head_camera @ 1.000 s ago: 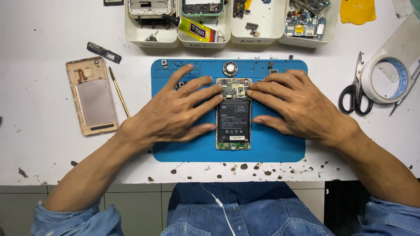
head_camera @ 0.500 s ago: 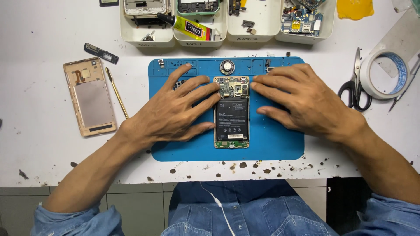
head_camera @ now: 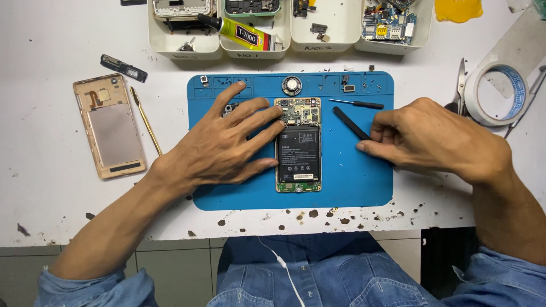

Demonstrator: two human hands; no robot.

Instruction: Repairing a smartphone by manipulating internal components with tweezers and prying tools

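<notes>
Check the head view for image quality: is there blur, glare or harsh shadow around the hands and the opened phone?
Head view: sharp and evenly lit; the opened phone and blue mat show no glare; only soft shadows under the left hand and right hand; slight bowing of the table edge near the frame edges.

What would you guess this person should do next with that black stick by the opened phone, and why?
Probably lift the black pry tool off the blue mat and bring its tip to the opened phone. The right hand has its fingers on the tool's lower end but it lies flat. The left hand presses the phone's edge, steadying it, with battery and circuit board exposed.
</notes>
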